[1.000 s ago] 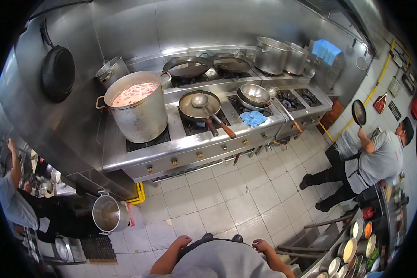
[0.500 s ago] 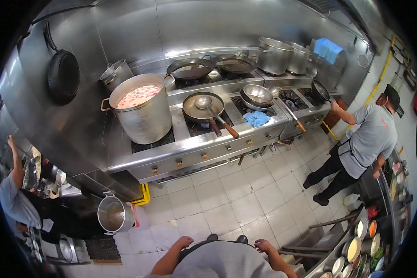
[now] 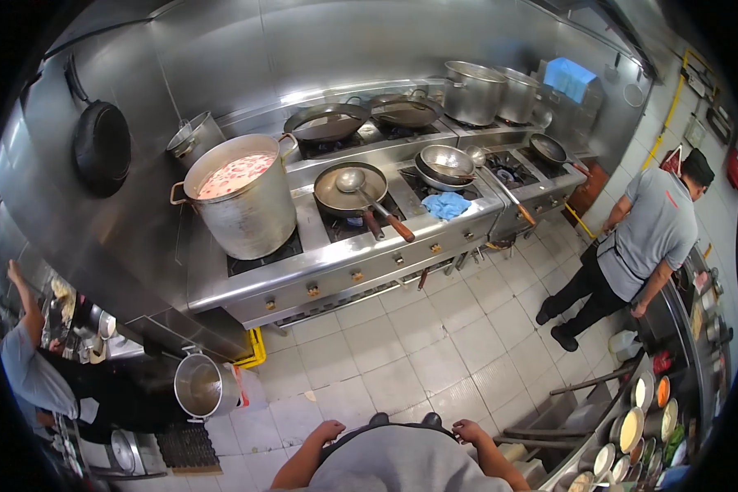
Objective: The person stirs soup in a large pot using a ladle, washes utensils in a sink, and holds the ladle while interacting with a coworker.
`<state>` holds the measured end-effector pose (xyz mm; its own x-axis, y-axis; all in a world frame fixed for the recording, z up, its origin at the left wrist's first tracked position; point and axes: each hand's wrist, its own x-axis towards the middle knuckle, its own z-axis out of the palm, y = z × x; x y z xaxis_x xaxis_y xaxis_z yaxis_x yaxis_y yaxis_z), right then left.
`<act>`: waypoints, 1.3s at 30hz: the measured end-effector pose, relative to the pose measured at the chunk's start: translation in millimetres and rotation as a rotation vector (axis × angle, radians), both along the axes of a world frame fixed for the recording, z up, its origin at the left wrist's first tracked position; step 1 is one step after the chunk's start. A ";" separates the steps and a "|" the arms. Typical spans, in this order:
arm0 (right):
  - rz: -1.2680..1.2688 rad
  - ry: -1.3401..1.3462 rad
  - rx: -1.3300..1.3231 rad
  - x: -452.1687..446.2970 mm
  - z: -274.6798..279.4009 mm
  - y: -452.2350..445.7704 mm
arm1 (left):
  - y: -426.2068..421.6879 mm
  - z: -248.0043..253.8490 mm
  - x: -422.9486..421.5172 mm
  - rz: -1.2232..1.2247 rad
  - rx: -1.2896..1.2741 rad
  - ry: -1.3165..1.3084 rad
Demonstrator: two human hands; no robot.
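Observation:
My left hand [image 3: 330, 430] hangs beside my waist, its fingers loosely bent and partly visible, with nothing seen in it. On the other side of my body, my right hand [image 3: 468, 431] is also empty, its fingers slightly apart. Neither touches any object. Across the floor in front stands the stove [image 3: 336, 283]. It bears a large pot [image 3: 250, 215] of pale liquid with reddish bits, a frying pan [image 3: 330, 193] with a ladle [image 3: 351, 180] lying in it, and stacked metal bowls [image 3: 445, 161] beside a blue cloth [image 3: 446, 206].
A co-worker [image 3: 652, 215] stands at the right; another person [image 3: 37, 369] is at the left edge. A pot [image 3: 198, 384] sits on the tiled floor [image 3: 385, 344] at the left. Food containers [image 3: 630, 430] line the right counter. Behind are woks [image 3: 326, 125] and tall pots [image 3: 474, 92].
The co-worker at the right has let go of the small pan's handle and drawn that arm back to the body. My view has shifted slightly; my hands stay at my sides.

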<state>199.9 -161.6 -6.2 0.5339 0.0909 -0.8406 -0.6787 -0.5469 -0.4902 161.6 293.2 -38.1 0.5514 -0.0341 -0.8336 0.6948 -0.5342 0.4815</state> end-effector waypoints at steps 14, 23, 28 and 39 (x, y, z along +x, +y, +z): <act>-0.169 -0.342 -0.201 -29.1 -4.5 -34.5 | -10.5 0.9 29.6 -0.422 -0.072 0.269; -0.158 0.235 0.118 -36.0 8.2 -64.3 | -76.8 37.9 100.2 -0.668 -0.136 0.310; -0.386 0.368 0.196 -18.2 -25.2 -95.8 | -114.2 36.7 159.5 -0.445 0.004 0.533; -0.179 -0.051 0.290 237.6 43.1 -113.7 | -167.9 87.2 213.3 -0.006 -0.137 0.161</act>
<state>437.5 -275.3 36.9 0.6036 0.2230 -0.7655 -0.7221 -0.2541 -0.6434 375.0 125.3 49.1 0.4112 -0.1564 -0.8980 0.7656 -0.4755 0.4333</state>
